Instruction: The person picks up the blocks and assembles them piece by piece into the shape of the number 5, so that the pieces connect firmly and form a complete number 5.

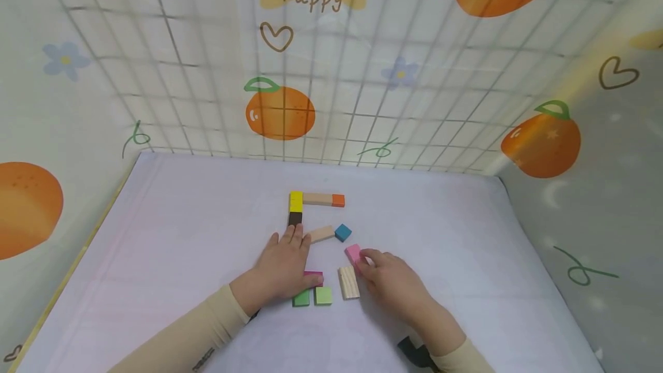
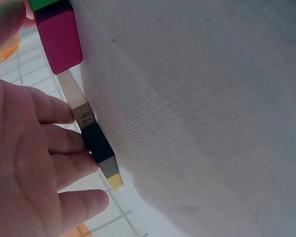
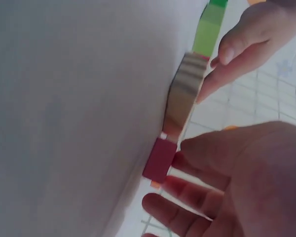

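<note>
My left hand [image 1: 282,261] lies over the row of blocks with its fingers stretched out. Its fingertips reach the black block [image 1: 295,219], and its thumb rests at the magenta block [image 1: 313,274], partly covering it. In the left wrist view, the fingers lie along the side of a wooden block [image 2: 83,114] and the dark block [image 2: 97,142]. My right hand [image 1: 396,284] pinches a pink block [image 1: 353,252] at its near end between thumb and finger. Just below that block lies a striped wooden block [image 1: 349,283].
Two yellow blocks [image 1: 296,201] adjoin a plain wooden strip [image 1: 317,199] with an orange block [image 1: 338,200] at its end. Another strip [image 1: 322,234] slants toward a blue block [image 1: 343,232]. Green [image 1: 301,299] and light green [image 1: 323,296] blocks sit nearer.
</note>
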A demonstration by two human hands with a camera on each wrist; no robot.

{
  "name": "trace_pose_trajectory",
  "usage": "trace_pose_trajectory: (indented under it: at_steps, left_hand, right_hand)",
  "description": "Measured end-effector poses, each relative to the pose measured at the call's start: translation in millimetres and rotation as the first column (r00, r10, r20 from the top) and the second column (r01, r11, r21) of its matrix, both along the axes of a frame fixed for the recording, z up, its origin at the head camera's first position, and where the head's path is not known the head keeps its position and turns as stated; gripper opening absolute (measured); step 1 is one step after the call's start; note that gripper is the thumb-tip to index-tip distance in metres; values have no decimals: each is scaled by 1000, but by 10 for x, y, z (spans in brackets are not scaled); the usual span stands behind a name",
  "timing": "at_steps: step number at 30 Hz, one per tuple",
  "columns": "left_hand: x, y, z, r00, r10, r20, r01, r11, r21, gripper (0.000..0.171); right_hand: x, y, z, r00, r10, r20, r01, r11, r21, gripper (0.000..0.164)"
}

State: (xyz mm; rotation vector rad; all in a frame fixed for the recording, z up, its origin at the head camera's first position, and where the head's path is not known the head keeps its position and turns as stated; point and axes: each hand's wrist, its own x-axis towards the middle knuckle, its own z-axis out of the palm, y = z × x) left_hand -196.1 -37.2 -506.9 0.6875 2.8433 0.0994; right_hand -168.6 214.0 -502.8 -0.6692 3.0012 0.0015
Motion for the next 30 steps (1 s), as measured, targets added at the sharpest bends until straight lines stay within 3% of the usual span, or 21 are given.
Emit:
trace_pose_trajectory:
  at_steps: [9, 15, 20, 25, 30]
  left_hand:
    - [-8, -6, -43, 1000, -11, -24, 11, 1000, -15, 97]
    - [-15, 1, -70, 1000, -7, -27, 6, 1000, -12, 99]
    - [-23, 1, -118, 1000, -8, -30, 7, 1000, -8, 99]
    - [-26, -5, -115, 999, -8, -34, 8, 1000, -10, 99]
    - [-25, -11, -103, 999, -12, -36, 12, 1000, -7, 99]
  right_hand:
    - [100, -187, -21, 998, -32, -49, 35, 997, 66, 48]
    - [141, -257, -7, 995, -94, -25, 93, 996, -12, 43]
    - [131, -142, 15, 996, -71, 44, 75, 992, -101, 52]
    - [91, -71, -30, 986, -46, 161, 60, 994, -87, 59]
    - [70, -71, -63, 984, -49, 171, 61, 996, -68, 61]
